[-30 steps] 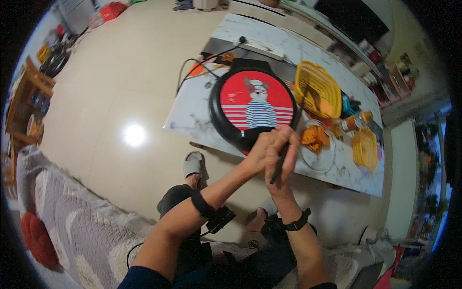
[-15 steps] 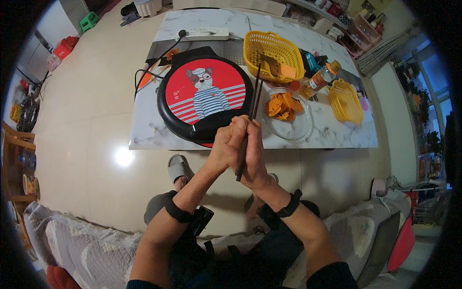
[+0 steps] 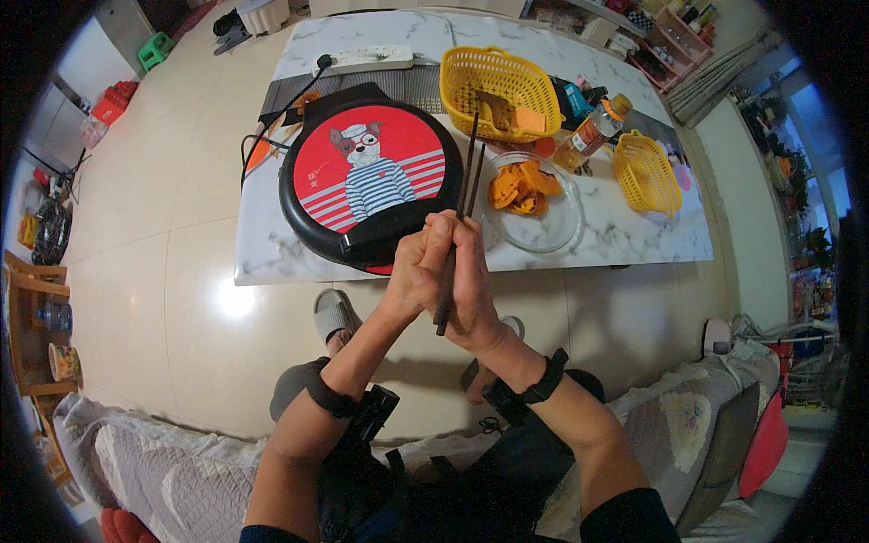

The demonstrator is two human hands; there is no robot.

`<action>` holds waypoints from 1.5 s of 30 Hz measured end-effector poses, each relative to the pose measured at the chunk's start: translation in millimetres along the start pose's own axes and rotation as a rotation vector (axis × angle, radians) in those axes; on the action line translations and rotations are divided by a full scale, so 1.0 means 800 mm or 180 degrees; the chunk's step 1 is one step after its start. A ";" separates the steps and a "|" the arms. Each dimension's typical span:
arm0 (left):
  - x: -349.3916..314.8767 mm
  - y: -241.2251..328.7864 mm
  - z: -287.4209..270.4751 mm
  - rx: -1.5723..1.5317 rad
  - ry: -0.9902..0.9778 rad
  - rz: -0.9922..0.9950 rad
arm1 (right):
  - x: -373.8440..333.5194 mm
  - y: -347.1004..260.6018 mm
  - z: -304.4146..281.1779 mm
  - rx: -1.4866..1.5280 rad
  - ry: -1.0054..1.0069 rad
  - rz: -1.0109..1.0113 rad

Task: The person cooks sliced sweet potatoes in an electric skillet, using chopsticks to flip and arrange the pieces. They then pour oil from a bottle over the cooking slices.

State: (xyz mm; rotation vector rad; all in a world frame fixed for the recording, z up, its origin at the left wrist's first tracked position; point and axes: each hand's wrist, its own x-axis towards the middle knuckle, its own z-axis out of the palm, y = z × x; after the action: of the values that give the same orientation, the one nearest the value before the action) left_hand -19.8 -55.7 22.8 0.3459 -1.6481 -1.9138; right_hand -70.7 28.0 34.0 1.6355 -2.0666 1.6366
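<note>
My left hand (image 3: 414, 279) and my right hand (image 3: 472, 294) are clasped together in front of the table's near edge, fingers closed. A pair of dark chopsticks (image 3: 444, 303) runs between them in my right hand's grip, thin ends pointing up and away. My left hand's fingers press against the right; part of both grips is hidden. Just beyond lies a round electric griddle (image 3: 412, 149), lid down, black-rimmed and red with a cartoon dog. Right of the chopsticks, a clear glass bowl (image 3: 559, 231) holds orange, cooked-looking pieces (image 3: 518, 192).
A large yellow basket (image 3: 460, 83) holding a brown utensil and an orange block stands behind the bowl. Beside it are a bottle (image 3: 590, 138) with an orange cap and a smaller yellow basket (image 3: 636, 185). A white power strip (image 3: 376, 58) lies at the back with a black cord.
The whole table has shifted slightly left and up in view. My clasped hands stay together with the chopsticks, which stand a little more upright. Nothing on the table has been moved.
</note>
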 end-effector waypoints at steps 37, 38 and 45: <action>-0.001 0.001 -0.007 -0.0049 -0.0041 -0.0088 | 0.004 0.000 0.007 0.0197 -0.0023 0.0069; 0.000 0.000 -0.008 0.0049 -0.0023 -0.0060 | 0.004 0.000 0.006 0.0184 -0.0030 0.0058; 0.000 -0.001 -0.011 -0.0056 -0.0145 -0.0129 | 0.004 -0.002 0.003 0.0095 -0.0080 0.0009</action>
State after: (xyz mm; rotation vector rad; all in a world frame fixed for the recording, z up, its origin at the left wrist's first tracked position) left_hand -15.5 -62.9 20.6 0.3333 -1.6644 -1.9785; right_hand -69.5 24.1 36.0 1.6714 -2.0667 1.6645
